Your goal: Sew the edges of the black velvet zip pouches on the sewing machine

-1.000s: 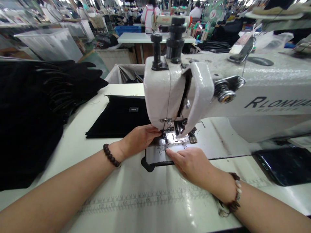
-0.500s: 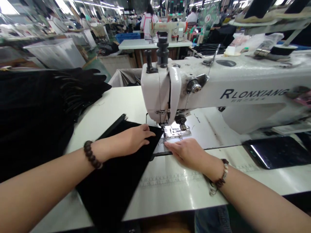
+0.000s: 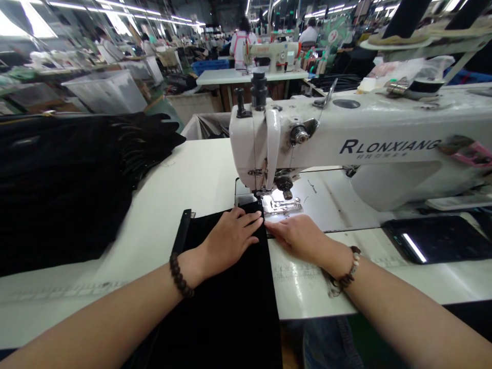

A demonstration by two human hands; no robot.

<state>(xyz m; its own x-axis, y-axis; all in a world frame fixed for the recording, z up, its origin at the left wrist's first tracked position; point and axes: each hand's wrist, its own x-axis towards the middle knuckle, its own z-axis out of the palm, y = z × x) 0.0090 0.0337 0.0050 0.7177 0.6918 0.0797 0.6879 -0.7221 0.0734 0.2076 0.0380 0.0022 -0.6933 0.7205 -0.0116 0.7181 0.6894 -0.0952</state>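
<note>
A black fabric piece point(image 3: 230, 302) lies on the white table and hangs over its front edge. Its far right corner is at the needle of the white sewing machine point(image 3: 253, 148). My left hand point(image 3: 232, 238) rests flat on the fabric, fingers extended and a little apart, close to the presser foot. Along the right edge of the cloth, my right hand point(image 3: 298, 236) lies on the table with its fingertips stretched out to that edge; whether they pinch it is hidden. A dark strip with a small metal end point(image 3: 186, 220) runs along the fabric's left side.
A large pile of black pieces point(image 3: 69, 179) covers the table's left side. To the right lies a dark phone or tablet point(image 3: 442, 238). A metal guide point(image 3: 284, 206) sits beside the needle. Behind are plastic bins point(image 3: 107, 92), another sewing machine point(image 3: 272, 54) and several people.
The fabric has swung from a slant to nearly straight, its right edge now against my right fingertips. My left hand has moved right with it. The right hand stays nearly in place.
</note>
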